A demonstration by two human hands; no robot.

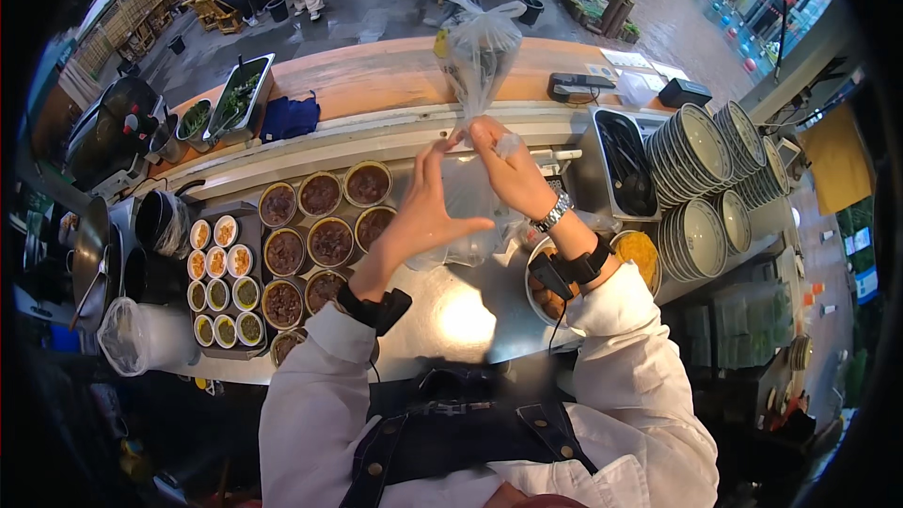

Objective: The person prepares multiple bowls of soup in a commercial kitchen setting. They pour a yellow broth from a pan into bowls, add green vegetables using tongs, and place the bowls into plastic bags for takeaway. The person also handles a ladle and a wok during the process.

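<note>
Both bare hands are raised over the metal counter (pixel 437 317) in front of me. With thumb and fingers, my right hand (pixel 504 166) grips a clear plastic bag (pixel 467 204) at its upper edge; the bag hangs below, between the hands. Fingertips of my left hand (pixel 437 201) meet the bag's top beside the right hand, its thumb spread apart; whether they pinch the film I cannot tell. Just beyond the hands, a knotted clear plastic bag (pixel 483 49) with something inside stands on the wooden ledge (pixel 367 67).
Left lie several tubs of dark red food (pixel 330 242) and small sauce cups (pixel 217 261). Right are a bowl of brown round items (pixel 547 296), a utensil tray (pixel 624 162) and stacked plates (pixel 695 148). Greens fill a metal pan (pixel 242 95) on the ledge; people are beyond it.
</note>
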